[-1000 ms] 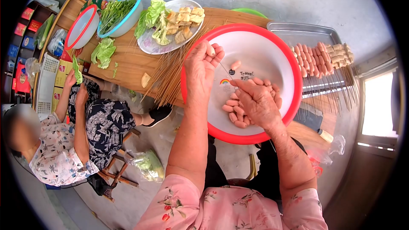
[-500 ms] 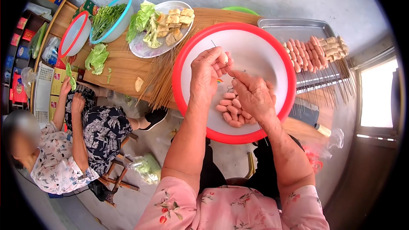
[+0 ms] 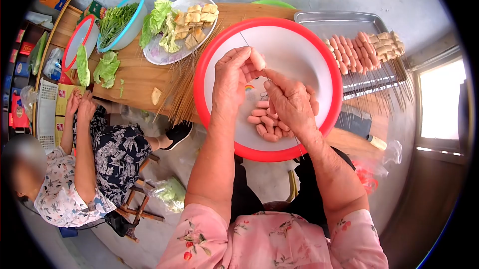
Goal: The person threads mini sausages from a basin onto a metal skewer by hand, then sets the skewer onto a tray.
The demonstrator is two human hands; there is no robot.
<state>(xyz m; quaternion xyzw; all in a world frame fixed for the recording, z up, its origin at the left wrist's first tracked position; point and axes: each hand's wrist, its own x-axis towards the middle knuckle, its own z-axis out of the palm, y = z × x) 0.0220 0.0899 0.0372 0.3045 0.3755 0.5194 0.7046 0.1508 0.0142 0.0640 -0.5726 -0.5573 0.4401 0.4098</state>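
My left hand [image 3: 230,74] is closed, pinching a small pink sausage [image 3: 257,58] above the large white basin with a red rim [image 3: 199,77]. A thin skewer [image 3: 244,38] shows beyond the left fingers. My right hand [image 3: 290,100] grips its shaft just below the sausage, and the lower end sticks out past the wrist. Whether the tip is inside the sausage I cannot tell. Several loose sausages [image 3: 269,122] lie on the basin floor beneath my hands. The right palm's inside is partly hidden.
Bare skewers [image 3: 187,89] lie left of the basin. At right, a metal tray [image 3: 344,18] holds filled skewers [image 3: 357,52]; a cleaver [image 3: 353,121] lies below. An oval plate [image 3: 149,55] carries lettuce and tofu-like pieces. Another person [image 3: 75,179] sits at left near bowls of greens.
The sausage in my left hand now stands more upright and shows more clearly. The skewer is still in my right hand. The seated person's lettuce leaf has moved up, away from their hands.
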